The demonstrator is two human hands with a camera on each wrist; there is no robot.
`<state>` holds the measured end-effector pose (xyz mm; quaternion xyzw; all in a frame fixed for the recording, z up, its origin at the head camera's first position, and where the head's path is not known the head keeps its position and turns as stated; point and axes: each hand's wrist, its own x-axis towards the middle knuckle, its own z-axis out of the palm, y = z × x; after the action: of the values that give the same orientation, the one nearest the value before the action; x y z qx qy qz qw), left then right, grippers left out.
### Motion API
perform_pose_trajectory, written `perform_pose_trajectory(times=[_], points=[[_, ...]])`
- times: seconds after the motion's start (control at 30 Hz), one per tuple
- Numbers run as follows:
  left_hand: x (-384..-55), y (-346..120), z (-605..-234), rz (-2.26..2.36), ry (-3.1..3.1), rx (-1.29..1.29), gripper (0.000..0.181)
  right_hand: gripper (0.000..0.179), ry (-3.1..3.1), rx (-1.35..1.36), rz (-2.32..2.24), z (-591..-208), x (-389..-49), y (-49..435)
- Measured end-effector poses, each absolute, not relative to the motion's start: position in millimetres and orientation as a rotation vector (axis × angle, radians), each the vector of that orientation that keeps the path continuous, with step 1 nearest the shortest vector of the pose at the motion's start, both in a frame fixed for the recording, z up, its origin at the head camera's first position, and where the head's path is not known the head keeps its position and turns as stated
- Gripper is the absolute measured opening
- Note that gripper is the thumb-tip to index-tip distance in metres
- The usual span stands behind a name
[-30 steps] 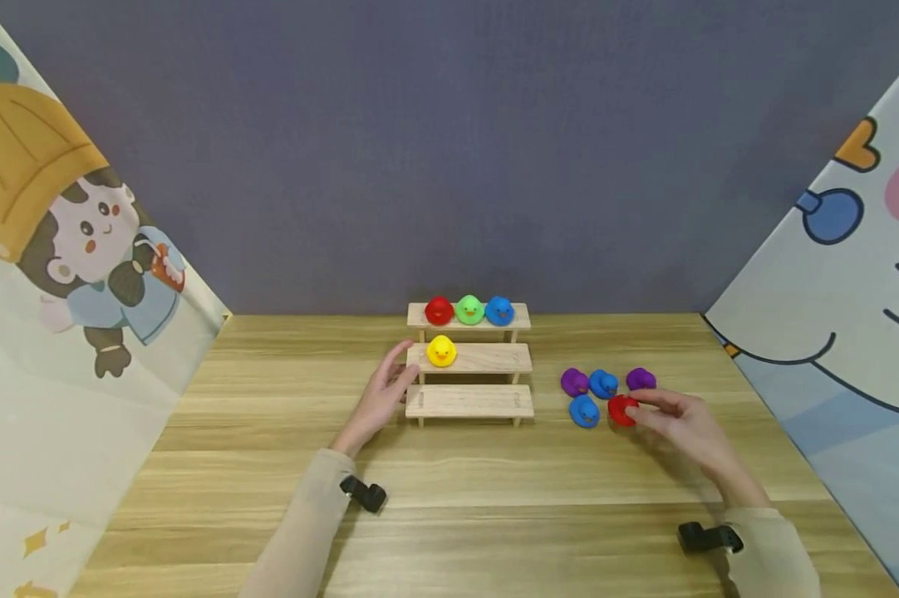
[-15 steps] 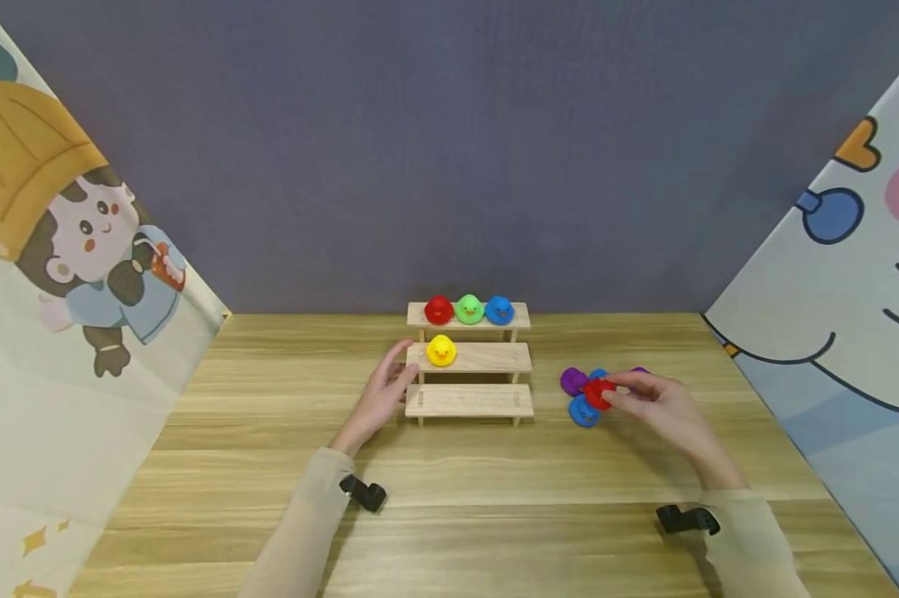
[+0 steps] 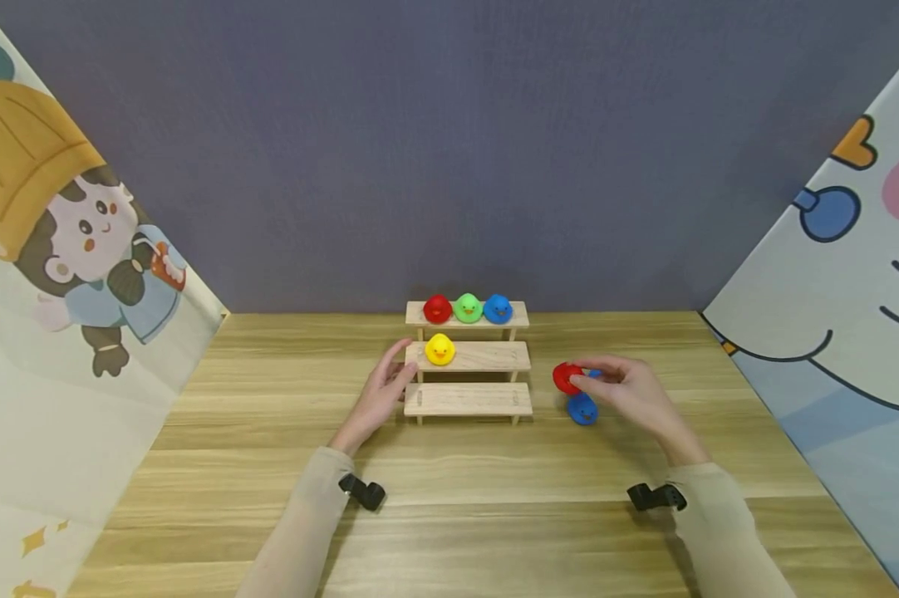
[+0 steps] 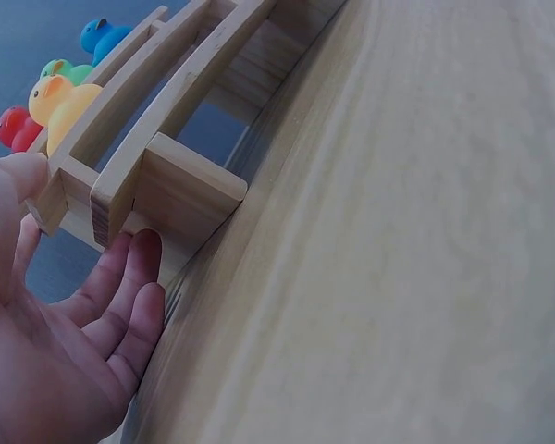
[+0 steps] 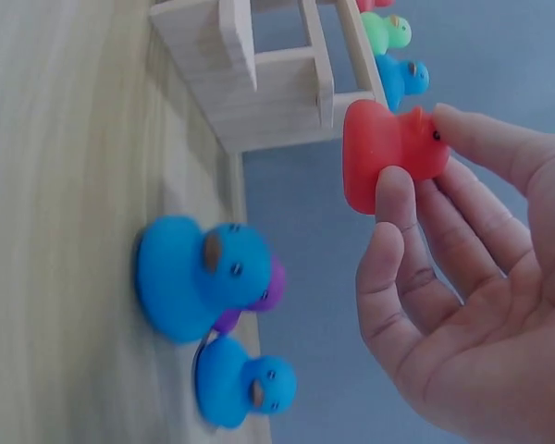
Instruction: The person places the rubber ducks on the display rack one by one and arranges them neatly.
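Note:
A wooden three-step rack point(image 3: 468, 399) stands mid-table. Its top step bears a red duck point(image 3: 438, 309), a green duck point(image 3: 468, 308) and a blue duck point(image 3: 498, 309); a yellow duck point(image 3: 439, 350) sits at the left of the middle step. My left hand point(image 3: 377, 397) touches the rack's left end, fingers loosely bent. To the rack's right, my right hand point(image 3: 635, 397) pinches a red rubber duck point(image 5: 388, 153) between thumb and fingers, above the table. Under it are a blue duck point(image 5: 199, 277), a second blue duck point(image 5: 240, 384) and a partly hidden purple duck point(image 5: 273, 285).
The wood-grain table point(image 3: 449, 515) meets a dark grey fabric panel point(image 3: 449, 149) behind the rack. Cartoon-printed panels flank it, one at left point(image 3: 61, 432) and one at right point(image 3: 861, 332).
My right hand has lifted the red rubber duck off the table and carried it left over the other ducks, towards the rack. My left hand has stayed at the rack's end.

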<state>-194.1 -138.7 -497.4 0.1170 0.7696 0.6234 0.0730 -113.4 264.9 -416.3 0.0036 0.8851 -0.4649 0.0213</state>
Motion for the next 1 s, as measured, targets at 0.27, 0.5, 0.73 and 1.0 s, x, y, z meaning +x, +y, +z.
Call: perform_pose_trajectory(times=[0.27,0.5,0.73,1.0], points=[[-192.8,-138.8,-497.2,1.863,2.324,0.349,0.059,0.05,2.643,-0.024,-1.537,-406.4,-123.8,242.4],[-190.6,-139.4,-495.9,1.85,2.327,0.346,0.059,0.042,2.644,-0.115,-1.584,-405.3,-133.9,223.0],[-190.7,-139.1,-495.8,1.864,2.317,0.344,0.058,0.037,2.694,-0.182,-1.563,-403.9,-147.7,201.7],[-190.7,-138.4,-495.4,1.854,2.319,0.347,0.059,0.037,2.66,-0.256,-1.6,-406.9,-160.7,176.2]])
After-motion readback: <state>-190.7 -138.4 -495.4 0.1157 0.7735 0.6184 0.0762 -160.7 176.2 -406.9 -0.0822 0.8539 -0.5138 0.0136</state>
